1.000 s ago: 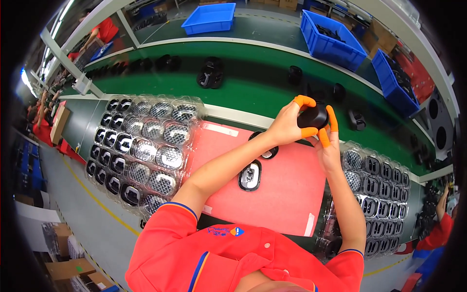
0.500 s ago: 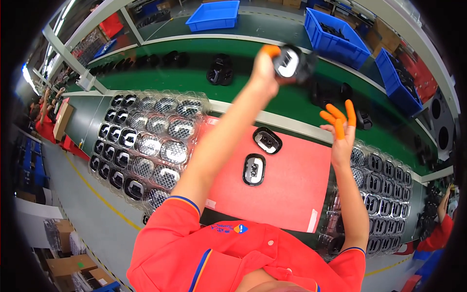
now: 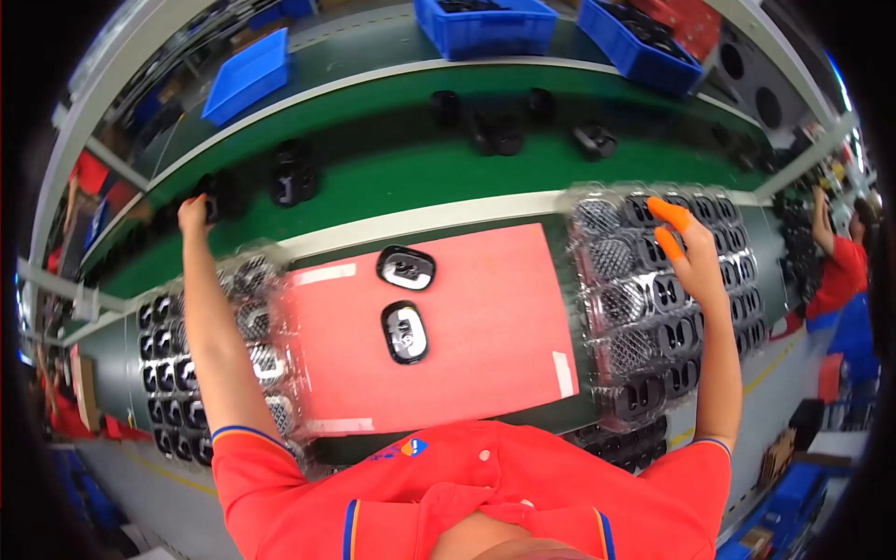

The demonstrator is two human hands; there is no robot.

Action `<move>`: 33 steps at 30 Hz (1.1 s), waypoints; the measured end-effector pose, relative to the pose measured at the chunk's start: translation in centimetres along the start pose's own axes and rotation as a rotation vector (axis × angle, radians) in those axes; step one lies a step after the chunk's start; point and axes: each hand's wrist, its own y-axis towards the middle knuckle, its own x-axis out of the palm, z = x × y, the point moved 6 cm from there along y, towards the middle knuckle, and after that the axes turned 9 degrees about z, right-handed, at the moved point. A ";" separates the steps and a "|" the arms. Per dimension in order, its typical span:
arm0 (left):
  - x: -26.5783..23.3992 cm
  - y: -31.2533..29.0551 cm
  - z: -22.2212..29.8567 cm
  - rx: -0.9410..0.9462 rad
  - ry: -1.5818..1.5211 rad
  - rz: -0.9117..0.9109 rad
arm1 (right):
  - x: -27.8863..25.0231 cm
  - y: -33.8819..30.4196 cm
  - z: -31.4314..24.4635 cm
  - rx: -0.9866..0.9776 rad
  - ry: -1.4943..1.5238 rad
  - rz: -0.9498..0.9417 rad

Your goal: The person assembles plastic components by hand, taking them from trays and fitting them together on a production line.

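Observation:
On the far left of the green conveyor belt, my left hand [image 3: 194,217] is closed at the edge of a black plastic housing [image 3: 221,196]; its fingertips are blurred and partly hidden. My right hand [image 3: 689,247] is over the clear blister tray [image 3: 597,322] on the right, orange finger cots on its fingers. Its index finger and thumb are spread beside a black housing [image 3: 640,207] in a tray pocket, and nothing shows between them. Two black oval housings with shiny silver faces, an upper one [image 3: 407,269] and a lower one [image 3: 405,333], lie on the pink mat [image 3: 495,345].
Another clear tray [image 3: 266,327] of housings lies left of the mat, under my left forearm. More black housings [image 3: 297,177] sit along the green belt [image 3: 392,140]. Blue bins [image 3: 490,33] stand beyond it. A co-worker in a red sleeve [image 3: 837,275] is at the far right.
My left hand has swung left along the belt with the black housing. My right hand has moved over the right tray. The view has turned, shifting the mat leftward.

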 end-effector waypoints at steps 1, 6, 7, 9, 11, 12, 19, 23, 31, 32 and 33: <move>1.2 0.4 -1.4 -0.006 0.056 0.018 | 0.0 -0.5 1.5 -0.009 -0.091 -0.011; 3.1 -0.3 -3.1 -0.049 0.265 0.050 | -0.1 -1.6 6.4 0.083 -0.263 -0.053; 6.2 -2.4 -3.6 -0.051 0.299 0.055 | -0.1 -2.1 8.6 0.116 -0.274 -0.068; 5.2 -2.4 -3.5 0.003 0.273 0.053 | 1.1 -1.3 9.4 0.101 -0.281 -0.038; 0.8 -0.8 -2.3 0.128 0.144 0.076 | 3.8 0.7 10.0 0.090 -0.198 -0.027; 0.8 -1.6 -1.7 0.279 0.256 0.074 | 4.4 1.3 9.7 0.050 -0.185 -0.031; 3.3 -5.9 -0.4 0.433 0.491 0.124 | 5.7 2.6 11.2 0.096 -0.014 -0.104; 4.6 -8.0 0.9 0.407 0.512 0.116 | 4.4 2.9 12.4 0.239 0.063 -0.019; 5.9 -12.8 6.0 0.375 0.534 0.178 | 6.7 6.8 12.0 0.610 1.222 0.335; 5.7 -13.5 6.7 0.397 0.485 0.258 | 7.8 7.6 11.9 0.638 1.323 0.374; 5.7 -14.2 7.2 0.405 0.462 0.281 | 8.9 8.2 11.5 0.636 1.347 0.353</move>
